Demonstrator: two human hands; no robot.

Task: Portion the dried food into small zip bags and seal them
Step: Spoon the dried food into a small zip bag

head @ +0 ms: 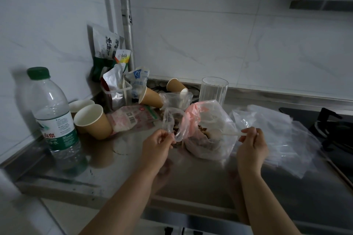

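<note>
Bench (122, 175) steel front edge nearest, left hand (156, 147) pinching small zip bag (172, 120) mouth, right hand (252, 145) gripping white spoon (232, 133) in big bag of dried food (208, 131), spare bags (277, 135) right, water bottle (55, 120) green label "水" left, paper cups (91, 120), pouch "小" (107, 46) at wall.

Small clear zip bag (170, 120) held upright, mouth open, some brown dried food at its bottom. Just right of it, large clear plastic bag (208, 131) with pink tint near top, slumped open on counter, brown dried food (203, 131) inside. Heap of empty clear bags (275, 131) farther right, lying flat.
</note>
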